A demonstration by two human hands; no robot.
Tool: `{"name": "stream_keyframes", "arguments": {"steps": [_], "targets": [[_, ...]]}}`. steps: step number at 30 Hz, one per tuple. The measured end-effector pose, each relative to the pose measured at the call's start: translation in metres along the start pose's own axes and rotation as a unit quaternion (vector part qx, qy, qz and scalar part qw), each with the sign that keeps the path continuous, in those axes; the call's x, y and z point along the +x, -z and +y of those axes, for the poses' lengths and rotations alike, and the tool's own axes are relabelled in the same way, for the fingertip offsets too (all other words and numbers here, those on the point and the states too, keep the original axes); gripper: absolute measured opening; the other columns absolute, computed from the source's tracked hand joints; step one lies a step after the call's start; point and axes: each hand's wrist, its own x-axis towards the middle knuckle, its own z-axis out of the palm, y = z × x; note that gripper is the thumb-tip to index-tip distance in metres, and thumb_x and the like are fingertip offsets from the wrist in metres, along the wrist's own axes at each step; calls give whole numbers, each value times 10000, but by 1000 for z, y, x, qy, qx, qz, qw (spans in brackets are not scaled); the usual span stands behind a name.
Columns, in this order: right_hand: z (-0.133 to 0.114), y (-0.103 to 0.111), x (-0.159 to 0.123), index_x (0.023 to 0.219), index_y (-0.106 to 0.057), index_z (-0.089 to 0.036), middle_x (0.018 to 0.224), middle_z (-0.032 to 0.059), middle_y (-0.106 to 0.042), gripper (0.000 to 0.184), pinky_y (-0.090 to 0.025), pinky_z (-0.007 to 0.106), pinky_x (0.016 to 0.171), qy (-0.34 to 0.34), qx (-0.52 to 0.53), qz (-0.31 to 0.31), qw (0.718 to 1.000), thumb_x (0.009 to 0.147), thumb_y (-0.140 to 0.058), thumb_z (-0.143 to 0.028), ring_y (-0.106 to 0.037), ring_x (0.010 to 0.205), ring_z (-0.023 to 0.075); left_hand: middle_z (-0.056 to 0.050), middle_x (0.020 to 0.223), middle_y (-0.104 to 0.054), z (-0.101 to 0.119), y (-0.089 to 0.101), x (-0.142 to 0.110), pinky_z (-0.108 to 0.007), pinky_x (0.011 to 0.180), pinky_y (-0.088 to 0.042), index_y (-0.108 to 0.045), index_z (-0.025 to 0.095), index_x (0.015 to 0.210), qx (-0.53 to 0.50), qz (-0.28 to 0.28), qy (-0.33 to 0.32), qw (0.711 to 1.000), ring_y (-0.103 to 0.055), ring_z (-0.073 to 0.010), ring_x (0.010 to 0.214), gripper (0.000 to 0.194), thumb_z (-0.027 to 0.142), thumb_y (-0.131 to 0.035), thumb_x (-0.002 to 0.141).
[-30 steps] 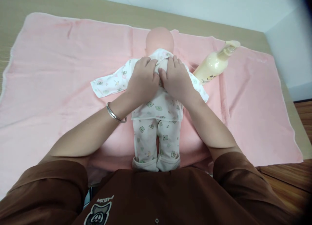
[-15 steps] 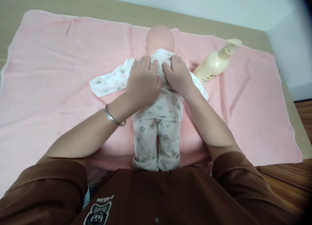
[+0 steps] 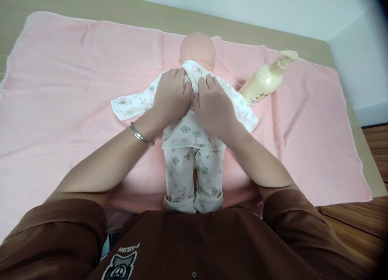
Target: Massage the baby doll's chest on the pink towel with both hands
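Two spread grips, left hand point(image 3: 169, 97) and right hand point(image 3: 214, 107), press a light, soft doll point(image 3: 197, 49) in a printed shirt point(image 3: 189, 136), best held at the trunk

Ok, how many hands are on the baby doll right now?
2. The left hand and the right hand both rest on the printed top of the baby doll, side by side just below its head. No other hands show.
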Motion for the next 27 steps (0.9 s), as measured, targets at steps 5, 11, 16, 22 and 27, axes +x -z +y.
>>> {"name": "stream_keyframes", "arguments": {"steps": [5, 11, 16, 22, 27], "targets": [[28, -2, 32, 1169, -611, -135, 1301, 171, -668, 417, -468, 479, 1244, -54, 0, 21, 998, 1095, -213, -237, -613, 1331, 293, -195, 1267, -585, 29, 17, -23, -645, 1216, -345, -610, 200, 1161, 48, -34, -59, 997, -467, -461, 1380, 340, 455, -423, 1035], [29, -6, 27, 1412, -522, -21, 1546, 239, -525, 493, -314, 546, 1359, -41, -21, 8, 999, 1107, -286, -329, -437, 1553, 352, -147, 1191, -626, 25, 16, -15, -604, 1132, -476, -621, 230, 1000, 7, -25, -53, 998, -573, -365, 1235, 185, 296, -448, 1005], [13, -6, 3, 1539, -413, -35, 1621, 249, -448, 556, -290, 642, 1347, 4, -27, 18, 999, 1085, -337, -348, -364, 1595, 397, -105, 946, -627, -2, 4, 6, -572, 998, -500, -479, 259, 824, -17, -7, 14, 1000, -603, -322, 1052, 251, 423, -445, 1012], [2, 0, 3, 1325, -586, -80, 1373, 212, -623, 410, -423, 592, 1264, 7, -35, 21, 999, 1069, -330, -274, -534, 1424, 363, -99, 1086, -653, -15, -13, 5, -585, 1083, -368, -568, 292, 1038, -20, 7, 36, 999, -547, -351, 1160, 416, 643, -344, 1026], [14, 2, 24, 1183, -615, -64, 1178, 202, -664, 415, -519, 538, 1105, -56, -47, 9, 997, 1089, -367, -383, -631, 1201, 365, -106, 1216, -627, -12, -17, 7, -575, 1149, -298, -573, 271, 1287, -13, -4, 92, 996, -471, -340, 1224, 494, 596, -372, 974]]}}
